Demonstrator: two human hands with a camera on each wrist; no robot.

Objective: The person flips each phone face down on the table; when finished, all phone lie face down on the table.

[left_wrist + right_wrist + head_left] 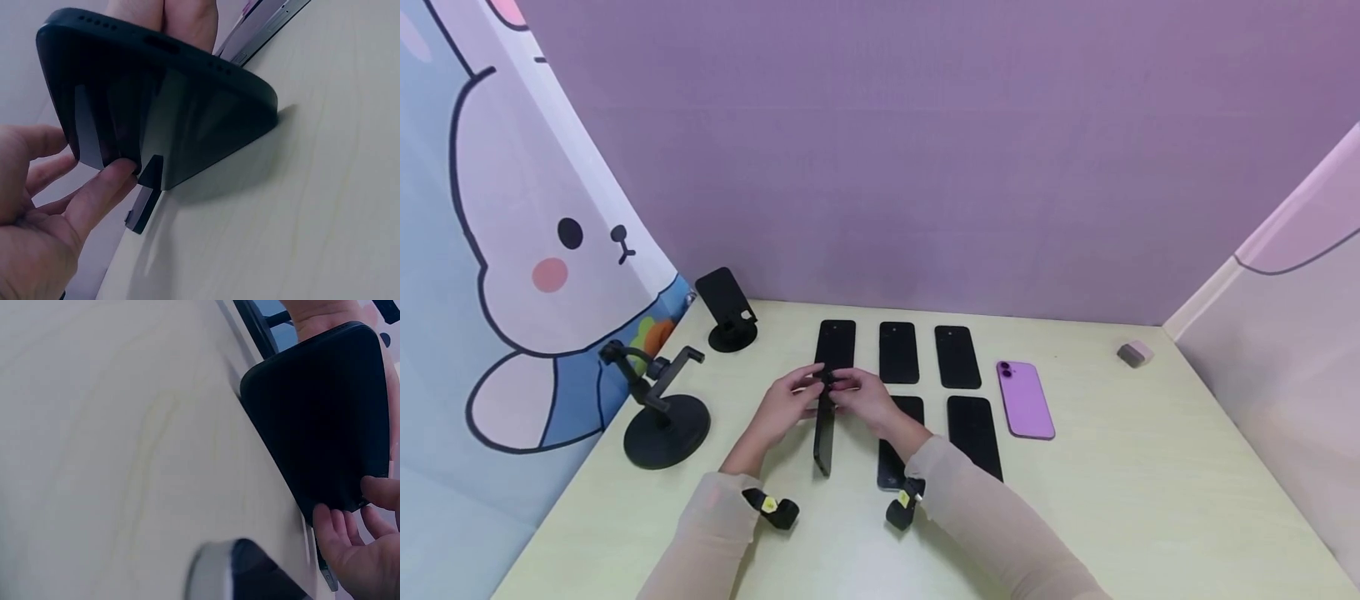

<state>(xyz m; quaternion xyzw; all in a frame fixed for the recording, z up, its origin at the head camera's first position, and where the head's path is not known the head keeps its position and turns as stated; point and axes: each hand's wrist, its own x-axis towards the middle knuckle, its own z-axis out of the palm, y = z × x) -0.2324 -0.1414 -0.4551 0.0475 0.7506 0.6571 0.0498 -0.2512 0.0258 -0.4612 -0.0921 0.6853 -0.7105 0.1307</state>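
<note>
Sleeved forearms over the worktop (1150, 500).
Left hand (782, 406) and right hand (867, 398) both pinch a black phone (824, 433) standing on its edge.

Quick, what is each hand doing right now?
Left hand: holds the black rectangular phone, which stands on edge on the table.
Right hand: holds the same phone's far end.
</note>
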